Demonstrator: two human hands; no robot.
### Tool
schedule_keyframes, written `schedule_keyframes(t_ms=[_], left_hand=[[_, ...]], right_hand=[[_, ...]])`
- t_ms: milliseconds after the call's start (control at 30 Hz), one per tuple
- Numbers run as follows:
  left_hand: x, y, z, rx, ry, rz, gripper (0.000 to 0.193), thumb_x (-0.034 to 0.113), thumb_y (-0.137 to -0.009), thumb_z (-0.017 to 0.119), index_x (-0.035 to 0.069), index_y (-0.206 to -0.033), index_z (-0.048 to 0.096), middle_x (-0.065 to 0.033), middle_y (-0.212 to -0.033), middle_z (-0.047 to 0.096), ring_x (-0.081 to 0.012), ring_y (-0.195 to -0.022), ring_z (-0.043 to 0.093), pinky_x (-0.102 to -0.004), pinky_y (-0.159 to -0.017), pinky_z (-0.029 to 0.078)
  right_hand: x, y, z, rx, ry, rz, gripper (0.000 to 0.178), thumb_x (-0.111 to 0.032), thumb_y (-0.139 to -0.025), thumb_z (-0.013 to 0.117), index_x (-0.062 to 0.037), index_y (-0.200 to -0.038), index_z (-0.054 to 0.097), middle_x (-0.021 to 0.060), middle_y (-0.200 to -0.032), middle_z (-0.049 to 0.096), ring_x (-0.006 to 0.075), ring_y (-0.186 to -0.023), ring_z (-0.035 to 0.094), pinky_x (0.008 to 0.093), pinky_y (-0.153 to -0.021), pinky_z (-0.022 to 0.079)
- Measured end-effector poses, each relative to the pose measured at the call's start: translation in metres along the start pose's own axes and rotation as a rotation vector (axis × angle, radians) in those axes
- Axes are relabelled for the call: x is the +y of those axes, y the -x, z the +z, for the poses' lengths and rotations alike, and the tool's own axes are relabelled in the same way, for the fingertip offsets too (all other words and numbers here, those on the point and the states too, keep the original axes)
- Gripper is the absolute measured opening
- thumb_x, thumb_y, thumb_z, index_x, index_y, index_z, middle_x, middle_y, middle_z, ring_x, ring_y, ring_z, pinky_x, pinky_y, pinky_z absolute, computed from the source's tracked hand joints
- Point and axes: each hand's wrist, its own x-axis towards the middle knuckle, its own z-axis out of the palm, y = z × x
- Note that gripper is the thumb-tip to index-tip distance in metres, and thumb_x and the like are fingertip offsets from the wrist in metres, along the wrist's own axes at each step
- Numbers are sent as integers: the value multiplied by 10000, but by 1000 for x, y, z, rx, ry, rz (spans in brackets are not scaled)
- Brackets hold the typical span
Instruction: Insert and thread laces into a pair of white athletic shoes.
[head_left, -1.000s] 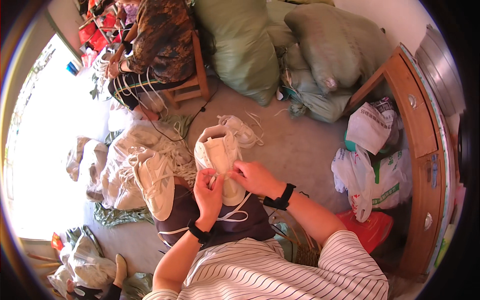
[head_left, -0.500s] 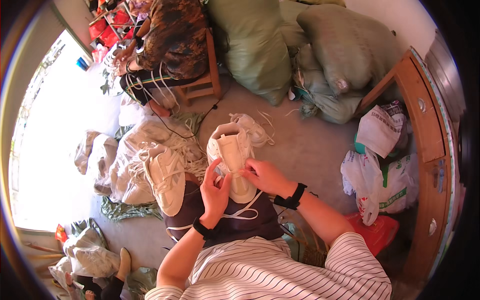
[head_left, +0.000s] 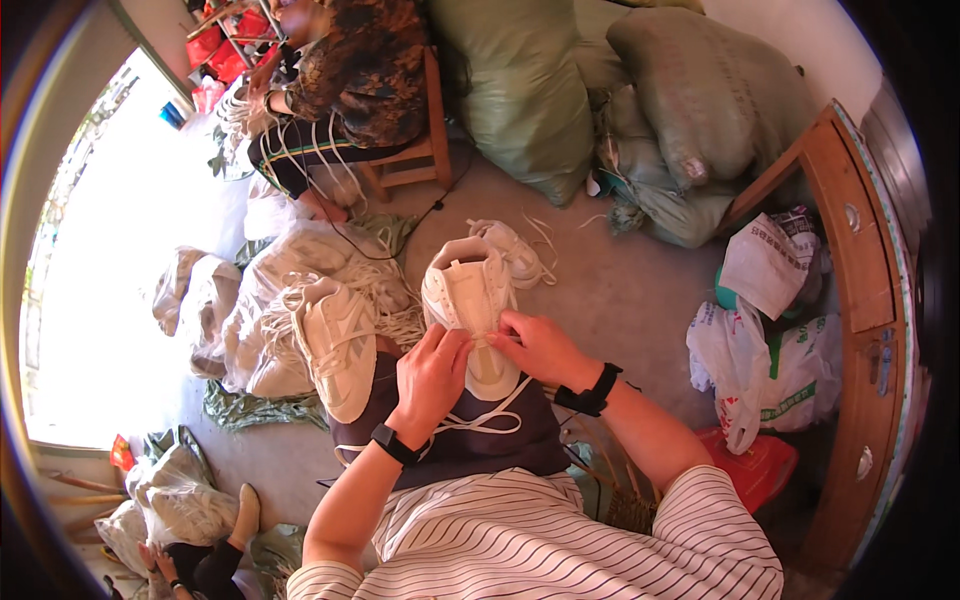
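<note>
A cream sneaker (head_left: 462,285) stands on the dark cloth (head_left: 520,440) over my lap, its toe toward me. My left hand (head_left: 432,372) is closed in a pinch at the low end of its lace opening. Opposite it, my right hand (head_left: 540,350) pinches at the same spot, fingertips close to the left ones. Between them appears to run a bit of pale shoelace, mostly hidden by my fingers. A loose shoelace (head_left: 490,418) loops across the dark cloth below the toe. To the left, a second cream sneaker (head_left: 338,355) with laces leans by my lap.
Wrapped shoes (head_left: 270,320) and loose laces lie in a pile at left. Another cream shoe (head_left: 508,250) sits beyond mine. A person (head_left: 365,75) sits on a wooden chair (head_left: 435,130), handling laces. Large green sacks (head_left: 515,95), a wooden desk (head_left: 850,270) and plastic bags (head_left: 735,350) surround the floor.
My left fingers have moved in and closed together, nearer the right ones at the lace opening. The loose lace on my lap has shifted into wider loops.
</note>
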Motion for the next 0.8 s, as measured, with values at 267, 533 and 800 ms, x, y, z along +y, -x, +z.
schedule_keyframes(t_ms=[267,533,800], left_hand=[[4,2,0,1,3,-51,75,102,-868,644,61,-896,588,-96,-834,598,-317,-738,628,-403,-614,506],[-6,0,-14,3,135,-197,81,113,-869,649,36,-881,627,-115,-841,642,-313,-704,643,-387,-625,504],[-27,7,-15,-72,382,-508,171,157,-840,688,-9,-851,645,-84,-717,641,-149,-624,581,-292,-597,461]], right_hand=[[-1,-1,-1,-27,-10,13,322,-307,-895,639,-2,-825,564,189,-708,615,375,-652,604,436,-584,452],[-1,-3,-4,-68,-79,41,315,-292,-893,637,9,-837,565,193,-710,610,355,-635,594,418,-586,447],[-1,-5,-1,-77,-81,42,313,-291,-897,632,13,-845,578,192,-718,617,346,-631,595,414,-583,445]])
